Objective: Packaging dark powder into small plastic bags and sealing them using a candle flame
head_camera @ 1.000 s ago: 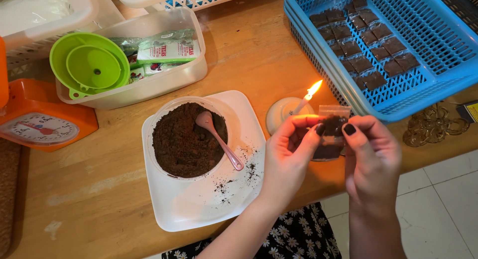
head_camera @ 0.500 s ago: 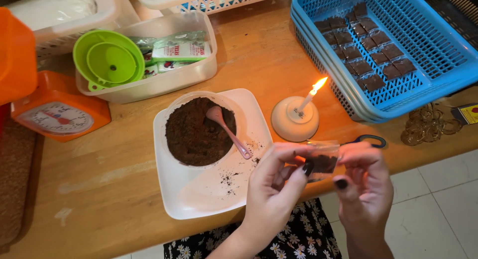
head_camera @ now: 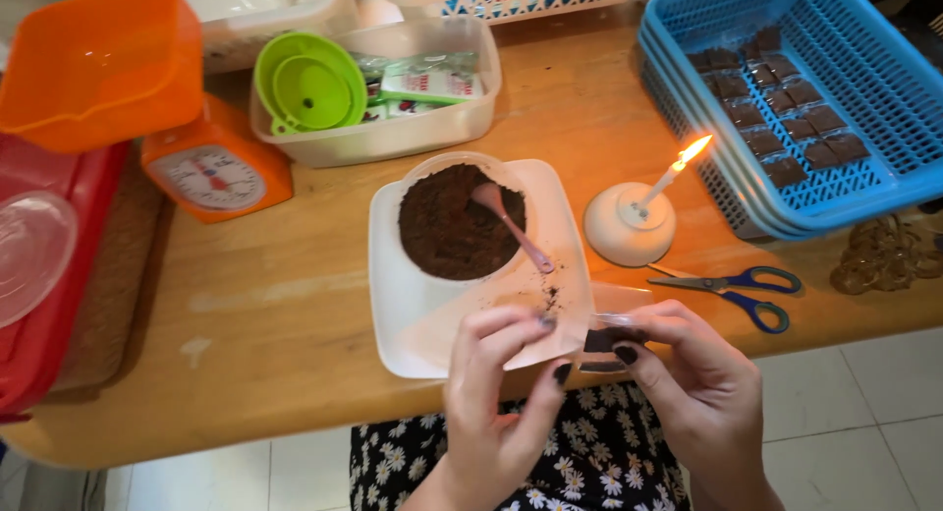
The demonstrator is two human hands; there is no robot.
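A small clear plastic packet (head_camera: 601,340), dark brown powder showing at its bottom, is held just below the near right corner of the white tray (head_camera: 398,314). The left hand (head_camera: 496,393) pinches its left edge with thumb and fingers; the right hand (head_camera: 688,373) pinches its right edge. On the tray stands a tub of brown powder (head_camera: 454,224) with a pink spoon (head_camera: 509,224). Right of the tray stand a lit candle (head_camera: 660,185) and blue-handled scissors (head_camera: 732,285).

Both hands' (head_camera: 589,373) fingertips pinched together
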